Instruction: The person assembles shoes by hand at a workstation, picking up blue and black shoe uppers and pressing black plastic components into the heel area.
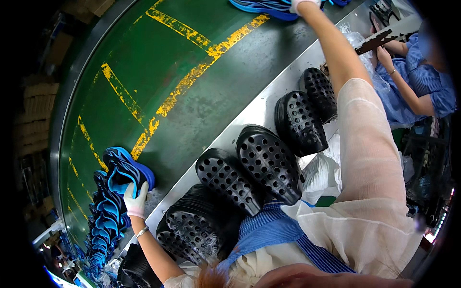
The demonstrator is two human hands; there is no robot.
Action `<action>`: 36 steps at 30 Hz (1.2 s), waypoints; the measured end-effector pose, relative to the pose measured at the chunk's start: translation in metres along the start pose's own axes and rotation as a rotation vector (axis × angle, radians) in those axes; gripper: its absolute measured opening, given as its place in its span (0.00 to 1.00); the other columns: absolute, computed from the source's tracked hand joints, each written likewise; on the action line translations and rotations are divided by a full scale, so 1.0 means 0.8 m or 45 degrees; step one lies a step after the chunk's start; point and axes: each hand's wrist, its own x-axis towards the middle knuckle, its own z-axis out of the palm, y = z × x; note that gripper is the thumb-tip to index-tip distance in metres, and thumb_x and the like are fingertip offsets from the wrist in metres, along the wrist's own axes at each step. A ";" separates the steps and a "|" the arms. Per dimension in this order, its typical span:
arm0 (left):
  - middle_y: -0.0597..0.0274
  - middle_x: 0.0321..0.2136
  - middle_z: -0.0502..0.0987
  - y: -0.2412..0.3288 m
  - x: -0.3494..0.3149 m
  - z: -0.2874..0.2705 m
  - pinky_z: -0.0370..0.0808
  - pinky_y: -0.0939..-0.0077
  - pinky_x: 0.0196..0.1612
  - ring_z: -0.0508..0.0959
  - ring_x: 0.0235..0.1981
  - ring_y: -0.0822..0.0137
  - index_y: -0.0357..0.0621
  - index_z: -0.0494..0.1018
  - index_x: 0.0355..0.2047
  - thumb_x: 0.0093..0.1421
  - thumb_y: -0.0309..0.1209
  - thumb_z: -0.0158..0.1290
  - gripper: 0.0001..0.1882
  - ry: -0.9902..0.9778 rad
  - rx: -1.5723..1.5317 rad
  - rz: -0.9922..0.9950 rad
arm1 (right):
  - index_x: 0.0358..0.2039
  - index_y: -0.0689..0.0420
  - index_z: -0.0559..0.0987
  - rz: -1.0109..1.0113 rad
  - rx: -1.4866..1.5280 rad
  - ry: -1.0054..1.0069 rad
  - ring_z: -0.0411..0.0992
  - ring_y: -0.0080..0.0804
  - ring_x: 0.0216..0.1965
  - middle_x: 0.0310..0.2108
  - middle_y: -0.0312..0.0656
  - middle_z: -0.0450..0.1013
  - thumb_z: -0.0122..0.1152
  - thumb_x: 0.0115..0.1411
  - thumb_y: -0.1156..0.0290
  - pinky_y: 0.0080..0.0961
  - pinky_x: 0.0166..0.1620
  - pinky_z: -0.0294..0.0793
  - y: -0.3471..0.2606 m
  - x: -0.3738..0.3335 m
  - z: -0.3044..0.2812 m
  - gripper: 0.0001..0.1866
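Two hands gloved: left hand [136, 200] gripping blue sole [126, 169], right hand [302, 5] (grip unclear) — green belt [201, 91], yellow-streaked.

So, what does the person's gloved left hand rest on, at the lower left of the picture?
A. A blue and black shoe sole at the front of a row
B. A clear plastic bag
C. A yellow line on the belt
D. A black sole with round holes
A: the left hand, in a white glove, grips the blue and black sole at the front of the row on the green belt.
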 end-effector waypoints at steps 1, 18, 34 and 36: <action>0.69 0.14 0.68 -0.001 0.000 0.000 0.63 0.83 0.17 0.69 0.13 0.77 0.39 0.69 0.22 0.54 0.26 0.58 0.08 -0.016 0.007 -0.027 | 0.28 0.53 0.83 0.009 -0.140 -0.080 0.75 0.46 0.37 0.34 0.47 0.77 0.57 0.49 0.54 0.37 0.44 0.71 0.014 0.010 0.007 0.16; 0.57 0.16 0.63 -0.052 -0.002 0.004 0.66 0.74 0.27 0.64 0.19 0.66 0.36 0.66 0.21 0.50 0.32 0.61 0.15 0.141 0.206 0.012 | 0.40 0.59 0.77 -0.543 -0.057 -1.030 0.76 0.40 0.25 0.31 0.49 0.76 0.58 0.49 0.53 0.28 0.36 0.76 -0.079 -0.085 -0.100 0.24; 0.52 0.21 0.73 -0.045 -0.003 0.008 0.73 0.71 0.27 0.76 0.22 0.59 0.36 0.71 0.27 0.50 0.44 0.58 0.20 0.223 0.262 0.204 | 0.39 0.55 0.79 -1.215 0.248 -1.265 0.75 0.43 0.37 0.35 0.48 0.76 0.53 0.46 0.45 0.32 0.42 0.73 -0.331 -0.361 -0.232 0.28; 0.54 0.21 0.73 -0.043 -0.002 0.006 0.73 0.72 0.26 0.77 0.21 0.62 0.37 0.71 0.27 0.50 0.45 0.58 0.20 0.198 0.268 0.186 | 0.44 0.54 0.77 -1.420 0.313 -1.154 0.74 0.41 0.39 0.38 0.48 0.75 0.54 0.46 0.42 0.32 0.43 0.73 -0.329 -0.376 -0.225 0.33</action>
